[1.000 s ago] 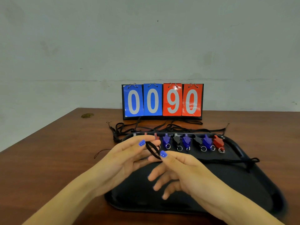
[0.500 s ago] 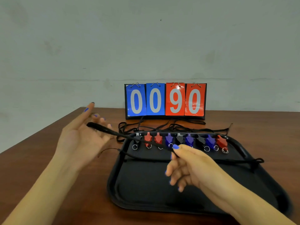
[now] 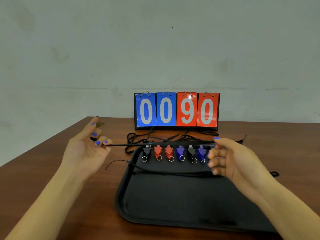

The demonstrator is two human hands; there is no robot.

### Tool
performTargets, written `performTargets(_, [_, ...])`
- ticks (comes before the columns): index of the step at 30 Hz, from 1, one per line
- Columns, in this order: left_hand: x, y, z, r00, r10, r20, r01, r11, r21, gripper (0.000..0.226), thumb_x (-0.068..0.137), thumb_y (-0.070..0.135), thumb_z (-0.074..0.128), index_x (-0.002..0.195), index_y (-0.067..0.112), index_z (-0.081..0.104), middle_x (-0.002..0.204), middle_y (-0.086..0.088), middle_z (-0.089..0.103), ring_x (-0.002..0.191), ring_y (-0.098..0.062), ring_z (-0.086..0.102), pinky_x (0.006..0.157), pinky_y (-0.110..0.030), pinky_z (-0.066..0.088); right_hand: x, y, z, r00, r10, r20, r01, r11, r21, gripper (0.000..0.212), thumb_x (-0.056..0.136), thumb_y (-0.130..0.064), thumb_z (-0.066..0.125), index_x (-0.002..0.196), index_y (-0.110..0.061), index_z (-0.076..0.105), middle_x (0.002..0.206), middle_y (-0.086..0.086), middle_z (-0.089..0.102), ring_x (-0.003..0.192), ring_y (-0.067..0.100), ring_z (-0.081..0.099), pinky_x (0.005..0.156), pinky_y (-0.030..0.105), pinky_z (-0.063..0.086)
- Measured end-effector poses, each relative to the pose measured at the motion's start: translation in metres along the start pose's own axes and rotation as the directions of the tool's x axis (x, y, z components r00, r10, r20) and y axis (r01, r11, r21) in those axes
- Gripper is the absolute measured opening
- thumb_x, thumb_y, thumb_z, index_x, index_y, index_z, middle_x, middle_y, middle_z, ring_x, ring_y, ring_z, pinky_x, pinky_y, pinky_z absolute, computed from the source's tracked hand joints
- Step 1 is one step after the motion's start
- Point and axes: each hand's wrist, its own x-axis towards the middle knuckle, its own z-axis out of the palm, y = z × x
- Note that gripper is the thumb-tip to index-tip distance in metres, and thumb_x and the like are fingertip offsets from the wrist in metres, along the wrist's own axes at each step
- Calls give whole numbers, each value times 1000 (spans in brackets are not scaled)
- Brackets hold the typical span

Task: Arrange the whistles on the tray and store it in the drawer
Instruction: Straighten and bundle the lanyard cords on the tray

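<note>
A black tray (image 3: 124,196) lies on a brown wooden table (image 3: 52,170), and along its far edge a row of whistles stands side by side: a black whistle (image 3: 146,150) at the left end, then two red whistles (image 3: 158,150), a blue whistle (image 3: 180,151), a second black one (image 3: 191,151) and another blue one (image 3: 200,152), each with a small metal ring at its near end. The rest of the row is hidden behind the right hand. A black lanyard cord (image 3: 155,144) is stretched level above the whistles between the two hands. The left hand (image 3: 86,149), left of the tray and over the table, is palm up with fingers loosely curled, the cord's end caught under the curled fingertips. The right hand (image 3: 226,156) pinches the cord's other end between thumb and forefinger, its other fingers half curled. A second cord (image 3: 173,172) lies slack across the tray floor nearer the person. More black cords (image 3: 138,137) are tangled on the table behind the tray, in front of a flip scoreboard (image 3: 176,110) reading 00 in blue and 90 in red
</note>
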Motion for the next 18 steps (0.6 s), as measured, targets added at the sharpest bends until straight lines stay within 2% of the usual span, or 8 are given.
performTargets(2, [1, -1, -3, 1000, -26, 3, 26, 1000, -2, 73, 45, 7, 71, 117, 15, 59, 56, 5, 39, 44, -10, 32, 50, -22, 36, 3, -4, -7, 999, -19, -39, 20, 999, 46, 22, 92, -20, 48, 73, -12, 52, 52, 4, 57, 43, 17, 53, 42, 26, 43])
performTargets(3, [3, -1, -4, 1000, -21, -6, 22, 999, 36, 68, 48, 5, 70, 115, 14, 59, 55, 5, 41, 43, -10, 35, 53, -23, 37, 5, -6, -11, 998, -25, -57, 29, 997, 67, 22, 92, -21, 48, 71, -12, 50, 52, 3, 57, 42, 16, 52, 42, 26, 43])
performTargets(5, [2, -4, -5, 1000, 14, -5, -13, 991, 131, 38, 76, -3, 55, 111, 13, 60, 57, 3, 46, 44, -10, 42, 57, -25, 46, 8, -8, -20, 994, -29, -105, 41, 993, 114, 22, 91, -21, 47, 71, -13, 49, 51, 2, 55, 41, 14, 50, 44, 26, 42])
performTargets(6, [1, -6, -4, 999, 41, -5, -39, 974, 223, 32, 88, -3, 43, 109, 13, 60, 59, 2, 49, 45, -11, 46, 57, -26, 52, 9, -9, -24, 991, -28, -132, 46, 990, 134, 22, 91, -21, 47, 71, -13, 48, 50, 1, 54, 41, 13, 50, 44, 26, 42])
performTargets(8, [0, -9, -2, 994, 108, 14, -103, 890, 443, 35, 96, -3, 31, 109, 13, 60, 68, -2, 54, 52, -12, 57, 63, -27, 59, 12, -12, -32, 983, -31, -181, 59, 986, 155, 23, 91, -22, 47, 69, -14, 47, 49, 0, 54, 40, 13, 49, 43, 24, 42])
performTargets(11, [-1, -16, -1, 984, 165, 64, -165, 725, 668, 33, 97, 1, 35, 110, 21, 59, 84, -7, 61, 66, -16, 66, 69, -27, 59, 15, -15, -43, 968, -36, -247, 79, 983, 166, 23, 90, -22, 47, 68, -15, 47, 50, -2, 53, 42, 13, 49, 46, 27, 40])
performTargets(15, [-3, -22, -2, 962, 198, 189, -266, 509, 819, 29, 95, 8, 46, 104, 32, 59, 91, -5, 58, 60, -9, 64, 64, -20, 58, 20, -18, -58, 948, -37, -316, 107, 973, 205, 23, 90, -23, 47, 67, -17, 45, 45, -4, 52, 37, 10, 48, 47, 26, 38])
performTargets(18, [-5, -24, -2, 945, 213, 247, -316, 409, 856, 25, 90, 9, 54, 97, 32, 61, 87, -4, 58, 51, -6, 60, 54, -14, 54, 23, -18, -66, 935, -26, -354, 114, 966, 231, 24, 89, -23, 47, 66, -18, 45, 42, -5, 52, 34, 10, 48, 40, 19, 39])
